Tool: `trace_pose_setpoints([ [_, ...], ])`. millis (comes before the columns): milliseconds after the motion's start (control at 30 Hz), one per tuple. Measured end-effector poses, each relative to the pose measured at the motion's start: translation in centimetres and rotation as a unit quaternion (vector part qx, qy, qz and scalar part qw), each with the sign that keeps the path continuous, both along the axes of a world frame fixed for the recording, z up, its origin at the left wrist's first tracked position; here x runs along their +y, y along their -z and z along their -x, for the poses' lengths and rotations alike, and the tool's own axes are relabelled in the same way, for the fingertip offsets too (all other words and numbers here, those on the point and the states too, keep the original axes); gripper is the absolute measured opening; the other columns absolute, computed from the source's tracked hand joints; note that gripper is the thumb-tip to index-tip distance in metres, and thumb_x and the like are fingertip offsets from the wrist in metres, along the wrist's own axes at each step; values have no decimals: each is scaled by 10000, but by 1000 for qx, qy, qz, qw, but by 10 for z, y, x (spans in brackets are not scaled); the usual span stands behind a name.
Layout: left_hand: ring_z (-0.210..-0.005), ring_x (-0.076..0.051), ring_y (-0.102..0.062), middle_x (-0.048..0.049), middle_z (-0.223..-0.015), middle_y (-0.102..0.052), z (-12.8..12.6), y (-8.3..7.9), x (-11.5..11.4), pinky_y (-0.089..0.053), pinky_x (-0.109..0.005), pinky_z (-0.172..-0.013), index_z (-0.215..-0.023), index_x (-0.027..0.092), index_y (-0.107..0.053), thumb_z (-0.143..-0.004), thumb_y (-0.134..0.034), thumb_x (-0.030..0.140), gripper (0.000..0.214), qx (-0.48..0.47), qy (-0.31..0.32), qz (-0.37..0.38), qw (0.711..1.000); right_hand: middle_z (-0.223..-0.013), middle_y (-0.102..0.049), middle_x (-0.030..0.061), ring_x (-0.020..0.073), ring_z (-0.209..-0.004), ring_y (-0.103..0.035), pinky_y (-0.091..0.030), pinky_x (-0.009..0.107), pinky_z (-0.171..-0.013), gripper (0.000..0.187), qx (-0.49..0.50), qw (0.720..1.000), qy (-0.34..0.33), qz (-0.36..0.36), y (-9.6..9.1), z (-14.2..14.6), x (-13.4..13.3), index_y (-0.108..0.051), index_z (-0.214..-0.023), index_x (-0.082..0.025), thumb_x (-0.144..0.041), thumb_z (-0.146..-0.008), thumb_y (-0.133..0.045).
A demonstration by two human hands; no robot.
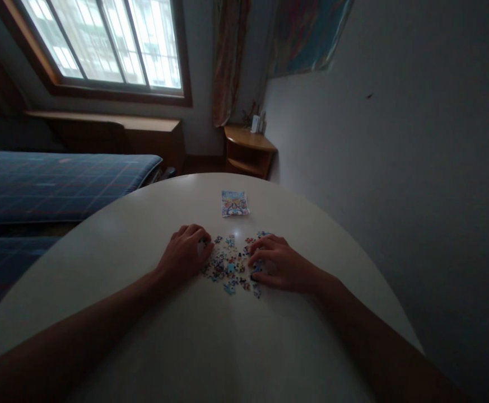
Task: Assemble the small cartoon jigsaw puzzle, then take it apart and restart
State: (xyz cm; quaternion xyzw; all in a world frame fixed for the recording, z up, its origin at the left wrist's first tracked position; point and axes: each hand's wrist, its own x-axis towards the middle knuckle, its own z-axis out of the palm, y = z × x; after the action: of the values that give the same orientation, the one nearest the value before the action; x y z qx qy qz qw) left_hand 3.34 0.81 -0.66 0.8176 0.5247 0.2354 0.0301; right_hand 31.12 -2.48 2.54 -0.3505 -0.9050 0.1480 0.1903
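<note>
A loose heap of small jigsaw puzzle pieces (231,268) lies on the white round table (152,341), in blue, white, brown and a little red. My left hand (186,248) rests at the heap's left edge, its fingers curved and a gap showing between thumb and forefinger. On the right side, my right hand (281,263) lies over some pieces with fingers and thumb spread, fingertips touching or just above them. Pieces under both palms are partly hidden. Beyond the heap is a small printed picture sheet or packet (234,203), mostly blue and white with some orange.
A bare white wall (387,184) runs along the table's right side. Past the table stand a bed with a blue plaid mattress (59,184), a wooden corner shelf (250,139) and a long wooden cabinet (152,123) under a barred window (110,45).
</note>
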Motion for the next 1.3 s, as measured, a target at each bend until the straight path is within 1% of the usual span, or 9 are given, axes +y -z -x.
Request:
trace_pose_setpoints([
  [233,-1026,-281,-548,-78,-1069,-646,2,1,1,-440,-457,-932,-925,205,-643,-874,-544,328,166,-3,4,-3,1000,-1061,-668,53,226,-1082,-584,-331,420,-996,127,-8,1000,10,5,-1,-9,4,-674,-917,-233,-269,-803,-717],
  [433,-1035,-286,-545,-78,-1072,-640,2,2,1,-436,-458,-936,-918,207,-632,-877,-547,334,158,5,0,-4,1000,-1014,-673,47,213,-1005,-596,-355,406,-959,51,-20,999,26,-11,-3,-12,5,-686,-826,-223,-267,-814,-709],
  [633,-1043,-290,-541,-82,-1076,-633,2,3,1,-435,-460,-947,-913,199,-628,-870,-564,321,145,-2,2,2,1000,-1043,-670,55,224,-1032,-586,-359,417,-961,111,-22,999,27,-15,0,-12,6,-695,-922,-240,-276,-818,-699],
  [833,-1060,-288,-532,-89,-1093,-627,2,3,2,-433,-467,-962,-904,192,-625,-857,-563,301,134,-23,16,9,1000,-1090,-660,73,248,-1094,-571,-367,431,-976,175,-32,999,29,11,-3,-7,4,-687,-979,-228,-260,-807,-688],
  [1033,-1061,-278,-528,-91,-1086,-629,3,5,4,-423,-460,-985,-911,186,-617,-853,-568,288,127,-39,34,-6,999,-1055,-677,71,241,-1089,-583,-369,435,-991,164,9,1000,17,18,-1,-5,4,-660,-950,-223,-208,-787,-678],
  [1200,-1037,-279,-536,-86,-1024,-653,2,3,4,-431,-457,-965,-883,192,-612,-851,-557,280,109,-42,43,0,998,-889,-709,44,202,-927,-633,-419,385,-928,46,48,998,15,46,0,-4,4,-654,-875,-208,-210,-829,-650],
  [1300,-1046,-285,-544,-79,-968,-679,1,3,3,-429,-460,-965,-879,201,-616,-850,-561,283,103,-44,43,7,998,-877,-712,42,190,-904,-639,-442,351,-889,25,71,996,24,53,2,-4,6,-660,-862,-207,-217,-845,-645],
])
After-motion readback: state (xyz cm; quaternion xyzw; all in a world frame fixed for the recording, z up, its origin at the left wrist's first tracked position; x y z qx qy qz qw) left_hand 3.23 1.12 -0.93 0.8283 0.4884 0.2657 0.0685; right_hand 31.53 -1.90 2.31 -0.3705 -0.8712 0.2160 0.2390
